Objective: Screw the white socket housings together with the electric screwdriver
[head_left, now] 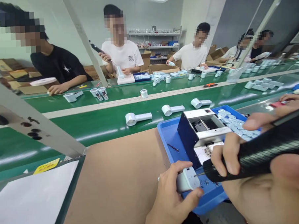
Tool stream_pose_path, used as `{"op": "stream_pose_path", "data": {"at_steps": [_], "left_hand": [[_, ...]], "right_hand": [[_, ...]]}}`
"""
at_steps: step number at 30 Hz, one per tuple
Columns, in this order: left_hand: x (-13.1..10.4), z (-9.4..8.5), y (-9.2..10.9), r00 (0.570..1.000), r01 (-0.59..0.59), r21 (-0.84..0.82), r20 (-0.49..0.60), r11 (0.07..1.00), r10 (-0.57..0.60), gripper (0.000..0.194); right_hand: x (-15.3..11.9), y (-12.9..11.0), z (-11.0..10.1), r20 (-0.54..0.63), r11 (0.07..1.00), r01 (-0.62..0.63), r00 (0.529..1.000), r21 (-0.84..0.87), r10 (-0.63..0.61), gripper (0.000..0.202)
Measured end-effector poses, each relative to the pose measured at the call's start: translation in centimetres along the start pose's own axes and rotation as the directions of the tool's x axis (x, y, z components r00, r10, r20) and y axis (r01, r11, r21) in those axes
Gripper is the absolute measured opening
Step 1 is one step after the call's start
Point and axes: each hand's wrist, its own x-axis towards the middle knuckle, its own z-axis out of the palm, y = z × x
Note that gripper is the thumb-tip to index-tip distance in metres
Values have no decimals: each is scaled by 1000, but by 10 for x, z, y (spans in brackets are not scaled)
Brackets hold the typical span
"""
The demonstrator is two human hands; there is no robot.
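Observation:
My left hand is closed around a pale blue plastic housing, its flat end turned to the right. In my right hand is a black electric screwdriver, fingers wrapped round its body. The thin bit points left and its tip meets the end face of the housing. Just behind stands a screw feeder in a blue tray. Small loose screws lie in the tray close to the bit. Most of the housing is hidden by my left hand.
Several handheld fan-like units lie on the green conveyor beyond the brown board. Light blue parts fill a bin behind the feeder. A metal post rises at left. Several people work across the belt; another hand shows at right.

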Motion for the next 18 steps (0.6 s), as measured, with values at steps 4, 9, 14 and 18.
{"op": "stream_pose_path", "data": {"at_steps": [4,9,14,18], "left_hand": [[1,-6,0,993,92,22,72,995,-94,55],[1,-7,5,991,136,-28,-4,990,-136,55],[0,4,10,989,146,100,-26,984,-144,45],[6,-9,15,994,49,197,-104,979,-29,31]], "right_hand": [[17,8,-41,-80,999,47,996,-6,-47,50],[18,24,-76,-118,989,112,985,-98,-123,49],[17,39,-118,-3,970,102,994,-220,-105,51],[36,57,-170,146,877,-11,985,-481,92,75]]}}
